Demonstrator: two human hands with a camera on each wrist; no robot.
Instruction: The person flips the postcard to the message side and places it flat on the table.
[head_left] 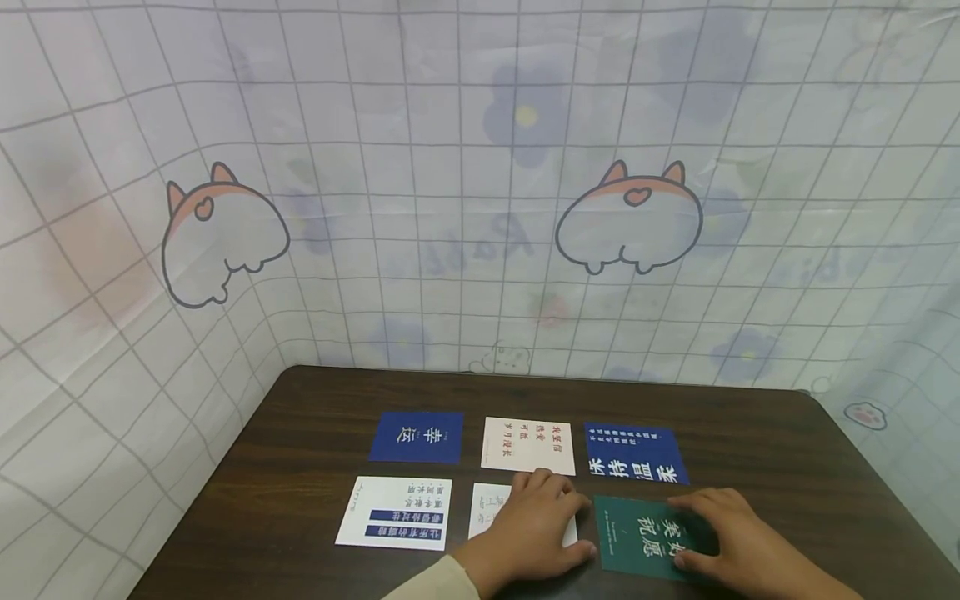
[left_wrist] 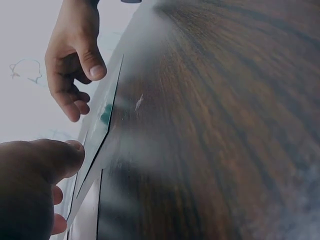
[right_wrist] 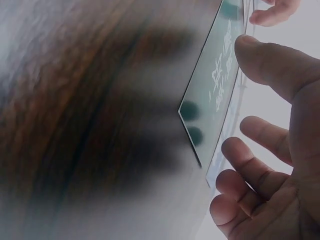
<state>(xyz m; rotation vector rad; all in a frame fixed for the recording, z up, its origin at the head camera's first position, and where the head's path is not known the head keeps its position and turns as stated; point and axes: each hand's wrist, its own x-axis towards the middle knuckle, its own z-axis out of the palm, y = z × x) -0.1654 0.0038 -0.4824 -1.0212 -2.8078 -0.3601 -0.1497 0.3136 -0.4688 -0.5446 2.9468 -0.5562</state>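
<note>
A green card (head_left: pixel 626 521) with light lettering lies in the front row on the table, at the right. Over its right part is my right hand (head_left: pixel 738 537), thumb and fingers spread; whether they touch the card I cannot tell. The right wrist view shows the thumb (right_wrist: pixel 265 60) above the card's face. My left hand (head_left: pixel 536 521) lies over a white card (head_left: pixel 486 508) in the middle of the front row and hides much of it. Its thumb (left_wrist: pixel 62 157) extends toward the green card. Neither hand grips anything visible.
Behind stand a blue card (head_left: pixel 412 446), a cream card (head_left: pixel 525 442) with red lettering and another blue card (head_left: pixel 633 450) in a row. A white card (head_left: pixel 397 492) with blue bars lies front left. A patterned curtain (head_left: pixel 427 183) rises behind the dark wooden table (head_left: pixel 285 467).
</note>
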